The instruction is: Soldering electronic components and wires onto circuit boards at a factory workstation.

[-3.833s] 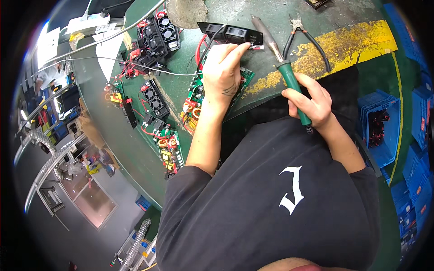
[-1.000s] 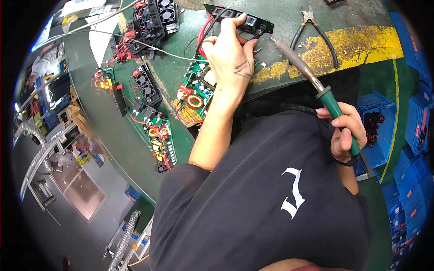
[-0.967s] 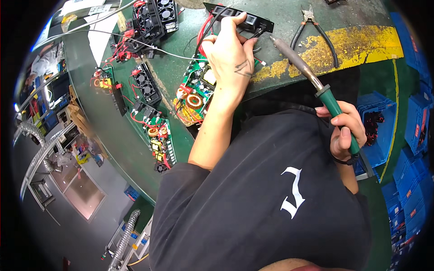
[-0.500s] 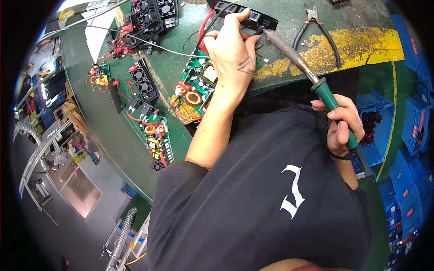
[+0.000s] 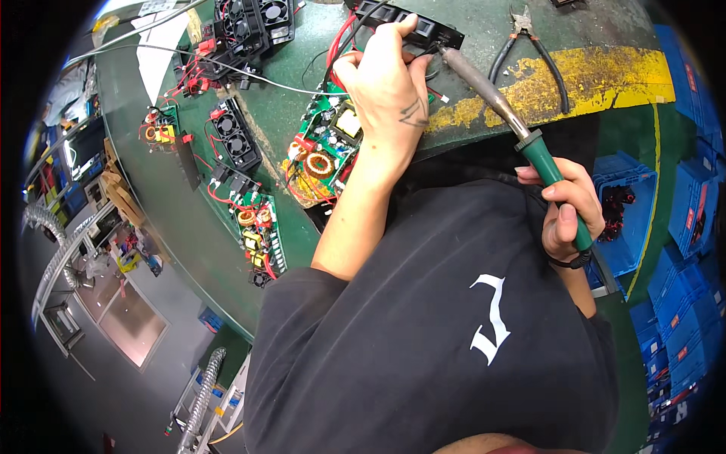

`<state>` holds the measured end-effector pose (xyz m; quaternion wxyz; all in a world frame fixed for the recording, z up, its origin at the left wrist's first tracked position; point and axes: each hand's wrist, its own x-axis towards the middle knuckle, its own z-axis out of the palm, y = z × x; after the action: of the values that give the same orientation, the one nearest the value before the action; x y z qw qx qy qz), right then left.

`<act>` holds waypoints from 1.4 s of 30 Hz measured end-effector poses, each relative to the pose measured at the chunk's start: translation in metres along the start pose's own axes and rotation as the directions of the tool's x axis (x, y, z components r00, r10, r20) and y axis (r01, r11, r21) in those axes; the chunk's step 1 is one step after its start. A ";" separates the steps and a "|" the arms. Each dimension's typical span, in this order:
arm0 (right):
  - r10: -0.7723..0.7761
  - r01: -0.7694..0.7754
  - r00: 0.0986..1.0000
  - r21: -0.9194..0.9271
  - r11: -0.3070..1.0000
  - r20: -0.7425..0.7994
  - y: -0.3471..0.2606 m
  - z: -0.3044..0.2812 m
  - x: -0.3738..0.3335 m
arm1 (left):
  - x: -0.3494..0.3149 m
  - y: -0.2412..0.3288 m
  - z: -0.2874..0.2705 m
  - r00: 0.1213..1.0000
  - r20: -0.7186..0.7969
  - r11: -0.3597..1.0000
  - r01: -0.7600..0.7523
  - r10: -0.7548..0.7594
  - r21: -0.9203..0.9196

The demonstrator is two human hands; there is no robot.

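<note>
Fingers of my left hand [image 5: 389, 91] bend over the black panel [image 5: 448, 35] on the bench [image 5: 586, 26], forefinger and thumb partly apart; whether they pinch anything I can't tell. My right hand [image 5: 572, 208] wraps closed around the green handle [image 5: 543, 157] of the soldering iron [image 5: 484, 89], its tip at the panel's end. I judge the iron stiff, light, likely hot up front: handle only. Panel seems rigid; hold its edge.

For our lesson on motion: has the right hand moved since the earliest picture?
Yes: judged against the pliers, the right hand is now farther away, lower and rightward.
</note>
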<state>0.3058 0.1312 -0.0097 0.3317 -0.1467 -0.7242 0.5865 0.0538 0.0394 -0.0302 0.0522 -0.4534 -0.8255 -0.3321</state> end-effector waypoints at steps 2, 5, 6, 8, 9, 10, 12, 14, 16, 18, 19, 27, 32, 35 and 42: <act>-0.020 0.020 1.000 -0.013 1.000 0.001 0.002 0.002 -0.003 | 0.001 0.001 -0.001 1.000 0.014 1.000 0.003 -0.004 0.016; -0.041 0.042 0.999 -0.053 0.998 0.012 0.000 0.004 -0.005 | 0.004 0.007 -0.004 0.999 -0.051 0.999 0.005 -0.006 -0.034; -0.044 0.045 0.999 -0.083 0.996 0.020 -0.001 0.004 -0.005 | 0.005 0.011 -0.007 1.000 -0.018 1.000 0.020 -0.020 0.016; -0.067 0.070 0.997 -0.077 0.995 0.036 -0.001 0.005 -0.006 | 0.004 0.012 -0.008 0.999 0.016 0.997 0.034 -0.035 0.069; -0.061 0.063 0.998 -0.089 0.994 0.030 -0.002 0.006 -0.007 | 0.004 0.010 -0.007 1.000 0.009 0.998 0.022 -0.023 0.060; -0.055 0.056 0.998 -0.103 0.993 0.022 -0.003 0.007 -0.008 | 0.003 0.010 -0.006 1.000 0.003 0.999 0.009 -0.009 0.050; -0.067 0.070 0.997 -0.101 0.992 0.032 0.000 0.006 -0.010 | 0.003 0.010 -0.006 1.000 0.018 0.998 0.014 -0.015 0.062; -0.086 0.091 0.995 -0.093 0.992 0.055 0.000 0.005 -0.009 | 0.003 -0.003 0.004 0.999 0.023 0.996 0.028 -0.030 0.080; -0.087 0.103 0.990 -0.144 0.984 0.113 -0.001 0.005 -0.009 | 0.001 -0.039 0.036 0.825 -0.448 0.898 -0.430 0.346 -0.098; -0.075 0.094 0.990 -0.162 0.982 0.119 0.004 0.002 -0.016 | 0.004 -0.003 0.008 0.951 -0.213 0.971 -0.237 0.224 -0.034; -0.080 0.108 0.987 -0.199 0.974 0.143 0.006 0.001 -0.019 | 0.004 0.009 -0.006 0.999 0.006 0.994 -0.050 0.050 0.095; -0.075 0.092 0.992 -0.188 0.978 0.097 0.011 0.010 -0.018 | -0.001 0.005 -0.003 0.999 -0.040 0.994 -0.027 0.031 0.107; -0.062 0.062 0.998 -0.081 0.995 0.003 0.017 0.015 -0.023 | 0.000 0.006 -0.007 0.999 -0.017 0.996 -0.034 0.036 0.084; -0.031 0.029 0.998 -0.027 0.999 -0.049 0.018 0.019 -0.027 | 0.000 0.007 -0.006 0.999 -0.037 0.998 -0.029 0.031 0.062; -0.004 0.010 0.994 0.049 0.999 -0.109 0.028 0.023 -0.035 | 0.001 0.006 -0.008 1.000 0.008 0.994 -0.029 0.028 0.106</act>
<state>0.3113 0.1007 -0.0492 0.3763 -0.1677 -0.6910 0.5940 0.0561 0.0378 -0.0205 0.0783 -0.4628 -0.8356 -0.2855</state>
